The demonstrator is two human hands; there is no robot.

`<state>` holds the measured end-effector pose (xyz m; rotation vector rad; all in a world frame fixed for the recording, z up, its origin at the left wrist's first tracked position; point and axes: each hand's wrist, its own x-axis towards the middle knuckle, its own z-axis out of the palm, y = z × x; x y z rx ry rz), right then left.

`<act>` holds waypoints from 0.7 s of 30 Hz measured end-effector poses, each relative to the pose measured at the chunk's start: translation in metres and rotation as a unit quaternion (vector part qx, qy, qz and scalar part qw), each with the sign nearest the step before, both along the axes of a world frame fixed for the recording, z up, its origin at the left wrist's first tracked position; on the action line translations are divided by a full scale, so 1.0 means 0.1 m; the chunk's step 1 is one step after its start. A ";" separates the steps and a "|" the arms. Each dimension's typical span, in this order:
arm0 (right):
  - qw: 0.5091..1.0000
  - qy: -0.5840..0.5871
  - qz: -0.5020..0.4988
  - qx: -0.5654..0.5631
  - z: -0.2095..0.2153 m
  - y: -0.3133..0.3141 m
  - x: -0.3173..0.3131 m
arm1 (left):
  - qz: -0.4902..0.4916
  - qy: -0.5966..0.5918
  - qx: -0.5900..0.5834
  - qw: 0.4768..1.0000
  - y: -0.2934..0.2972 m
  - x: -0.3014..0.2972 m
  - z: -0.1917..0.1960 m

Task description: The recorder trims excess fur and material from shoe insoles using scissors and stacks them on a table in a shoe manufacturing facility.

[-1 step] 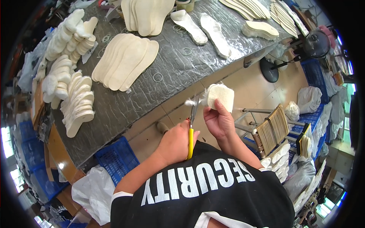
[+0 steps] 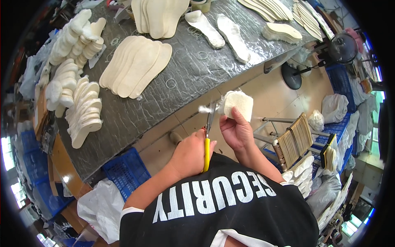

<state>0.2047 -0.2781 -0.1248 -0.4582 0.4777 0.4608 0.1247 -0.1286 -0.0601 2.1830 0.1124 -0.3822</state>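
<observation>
My left hand (image 2: 188,155) is wrapped round a pair of scissors (image 2: 206,154) with a yellow handle, blades pointing away from me. In my right hand (image 2: 238,132) is a cream insole (image 2: 240,103) with white fleece along its edge, thumb on its flat face. Only a short, rounded-square part of it shows. The blades meet the fleece at the insole's left side, where a white tuft (image 2: 204,109) sticks out past them. Both hands are in front of my chest, short of the table edge.
A dark plastic-covered table (image 2: 164,105) bears fanned insoles (image 2: 135,66), fluffy insole stacks (image 2: 84,111), two loose fleecy insoles (image 2: 232,37) and rubber bands (image 2: 170,83). A stool (image 2: 298,140) stands to my right, a blue crate (image 2: 126,171) to my left, a black fan (image 2: 342,47) at far right.
The white tuft by the blades has shifted very slightly left. My hands, the scissors and the insole stay almost in place.
</observation>
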 end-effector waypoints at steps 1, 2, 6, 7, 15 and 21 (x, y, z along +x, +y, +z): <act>1.000 0.015 -0.001 0.010 -0.02 0.01 0.00 | -0.003 -0.007 -0.002 1.000 0.00 0.03 0.01; 1.000 0.015 0.001 0.010 -0.02 0.02 0.00 | -0.005 -0.015 -0.005 1.000 -0.01 0.04 0.00; 1.000 -0.004 0.011 -0.004 -0.04 0.09 0.02 | -0.018 -0.008 0.017 1.000 -0.03 0.10 -0.12; 1.000 -0.015 0.018 0.000 -0.04 0.10 0.02 | -0.017 -0.008 0.017 1.000 -0.03 0.09 -0.16; 0.997 -0.047 -0.013 -0.063 -0.02 0.04 0.08 | -0.060 0.041 0.067 0.995 0.14 0.08 -0.23; 0.992 -0.090 -0.038 -0.082 0.03 -0.02 0.09 | -0.195 0.243 0.176 0.934 0.32 0.10 -0.10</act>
